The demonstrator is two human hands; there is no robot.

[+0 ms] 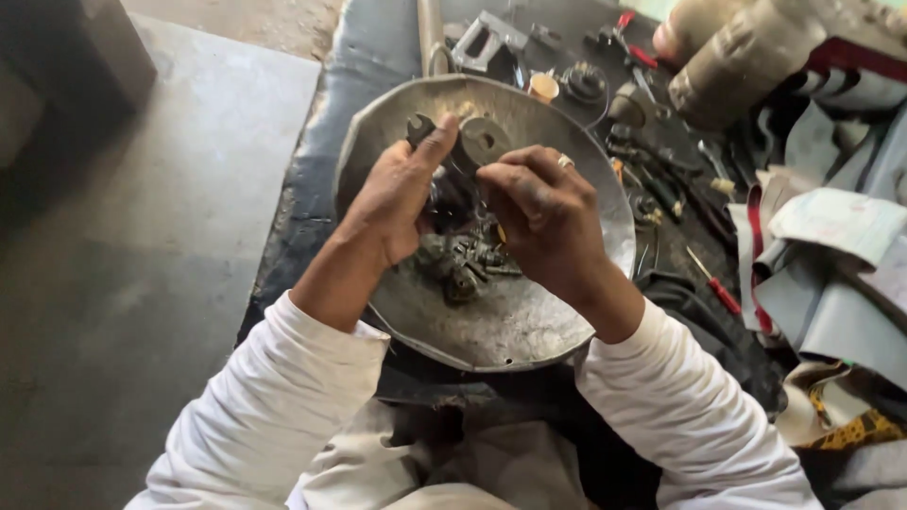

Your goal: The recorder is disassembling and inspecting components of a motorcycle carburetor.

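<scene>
A: Head view. Over the round metal pan (529, 321), one small dark wrench (422, 128), open jaw up, long axis running down into the left hand (397, 203).

B: Fingers?

A: Left fingers clamped on the wrench, thumb raised. Right hand (543, 217) just beside, fingertips pinched together on something too small to tell. Two wrists bent inward above the pan.

There is a single view, from a camera worn on the person's head. It looks steeply down and slightly forward over the white sleeves (283, 397) to both hands, close enough that they fill the middle of the frame. The round metal pan (529, 321) sits dead centre, bare concrete floor (113, 283) runs along the left edge, and scattered tools (661, 179) lie at upper right.
</scene>
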